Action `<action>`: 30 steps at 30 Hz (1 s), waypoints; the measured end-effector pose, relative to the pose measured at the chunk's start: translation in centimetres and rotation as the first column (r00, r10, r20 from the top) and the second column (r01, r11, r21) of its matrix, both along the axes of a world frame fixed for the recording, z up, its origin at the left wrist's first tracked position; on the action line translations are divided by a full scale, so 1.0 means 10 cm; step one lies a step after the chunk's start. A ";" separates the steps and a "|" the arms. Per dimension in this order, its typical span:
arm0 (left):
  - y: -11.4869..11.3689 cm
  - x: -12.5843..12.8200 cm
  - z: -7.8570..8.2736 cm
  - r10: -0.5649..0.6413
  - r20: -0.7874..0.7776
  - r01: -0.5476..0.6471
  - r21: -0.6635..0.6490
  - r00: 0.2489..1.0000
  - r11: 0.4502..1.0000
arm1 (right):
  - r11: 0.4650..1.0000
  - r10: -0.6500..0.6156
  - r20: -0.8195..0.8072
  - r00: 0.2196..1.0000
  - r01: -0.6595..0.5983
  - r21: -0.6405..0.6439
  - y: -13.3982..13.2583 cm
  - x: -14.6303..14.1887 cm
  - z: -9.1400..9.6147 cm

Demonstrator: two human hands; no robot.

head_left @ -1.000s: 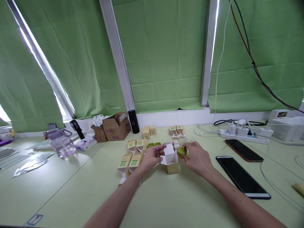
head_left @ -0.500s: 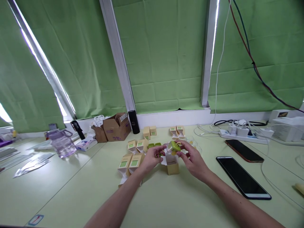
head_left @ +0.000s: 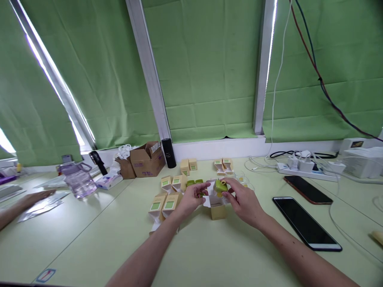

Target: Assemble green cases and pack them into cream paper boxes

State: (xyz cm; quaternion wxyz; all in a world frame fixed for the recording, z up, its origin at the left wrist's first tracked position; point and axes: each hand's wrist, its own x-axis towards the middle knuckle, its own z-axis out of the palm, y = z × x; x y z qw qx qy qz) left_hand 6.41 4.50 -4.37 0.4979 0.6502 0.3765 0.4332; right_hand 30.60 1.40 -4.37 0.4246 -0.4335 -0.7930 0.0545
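My right hand [head_left: 243,202] pinches a small green item [head_left: 220,185] just above the mouth of a small tan carton [head_left: 218,210] that stands open on the pale green table [head_left: 209,255]. My left hand [head_left: 191,200] holds the carton's white flap on its left side. Several more tan cartons with green labels [head_left: 167,202] lie to the left of my left hand, and others [head_left: 224,164] stand behind. A few green items [head_left: 194,182] lie between them.
Two phones [head_left: 305,222] lie to the right, with a power strip and cables [head_left: 302,165] behind. Brown cardboard boxes [head_left: 143,161], a black cylinder [head_left: 168,152] and a purple water jug [head_left: 77,179] stand at the back left. Another person's hand [head_left: 30,198] rests at far left.
My right hand has lifted the green item from the table on the right and brought it over the open carton. Another person's hand has come in at far left.
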 end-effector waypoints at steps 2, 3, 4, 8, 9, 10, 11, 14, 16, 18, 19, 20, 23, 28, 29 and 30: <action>0.01 0.00 0.00 -0.005 0.008 0.005 -0.003 1.000 1.000 | 1.000 -0.007 0.038 0.999 0.006 0.026 -0.01 -0.01 -0.01; 0.01 0.00 0.00 -0.007 0.011 0.007 -0.004 1.000 1.000 | 0.999 -0.008 0.051 0.999 0.006 0.038 -0.01 -0.01 -0.02; 0.01 0.00 0.00 -0.009 0.012 0.009 -0.007 1.000 1.000 | 0.999 -0.007 0.063 0.998 0.004 0.047 -0.02 -0.02 -0.02; 0.02 0.01 0.00 -0.004 0.013 0.004 -0.009 1.000 1.000 | 0.997 0.007 0.107 0.994 -0.015 0.070 -0.04 -0.04 -0.05; 0.01 0.02 0.00 -0.005 0.016 0.006 -0.010 1.000 1.000 | 0.997 0.009 0.120 0.993 -0.019 0.079 -0.04 -0.04 -0.06; 0.01 0.02 0.00 -0.008 0.020 0.008 -0.012 1.000 1.000 | 0.996 0.009 0.132 0.991 -0.021 0.088 -0.05 -0.05 -0.06; 0.00 0.02 0.01 -0.011 0.026 0.012 -0.014 1.000 1.000 | 0.995 0.007 0.142 0.990 -0.021 0.096 -0.05 -0.06 -0.07; -0.01 0.03 0.02 -0.009 0.033 0.010 -0.020 0.999 1.000 | 0.994 -0.006 0.158 0.987 -0.011 0.105 -0.07 -0.06 -0.07; -0.01 0.04 0.03 0.002 0.026 -0.001 -0.021 1.000 1.000 | 0.993 -0.012 0.156 0.988 -0.006 0.114 -0.08 -0.06 -0.06; -0.02 0.04 0.04 0.006 0.024 -0.005 -0.026 1.000 1.000 | 0.993 -0.006 0.158 0.987 -0.012 0.116 -0.09 -0.06 -0.05; -0.02 0.04 0.05 0.004 0.028 -0.003 -0.029 1.000 1.000 | 0.994 0.001 0.162 0.987 -0.018 0.108 -0.10 -0.07 -0.04; -0.02 0.04 0.05 0.000 0.033 0.001 -0.031 0.999 1.000 | 0.995 0.008 0.168 0.986 -0.024 0.093 -0.10 -0.07 -0.04; -0.02 0.04 0.05 -0.004 0.048 0.006 -0.026 0.999 1.000 | 0.999 0.030 0.187 0.982 -0.037 0.033 -0.13 -0.08 -0.02; -0.02 0.05 0.04 0.009 0.041 -0.008 -0.019 0.999 1.000 | 0.998 0.069 0.178 0.982 -0.068 -0.013 -0.19 -0.09 0.01; -0.02 0.05 0.04 0.011 0.038 -0.010 -0.020 0.999 1.000 | 0.997 0.077 0.168 0.983 -0.075 -0.019 -0.20 -0.10 0.02; -0.02 0.05 0.04 0.010 0.036 -0.009 -0.022 0.999 1.000 | 0.996 0.086 0.158 0.984 -0.083 -0.025 -0.21 -0.10 0.02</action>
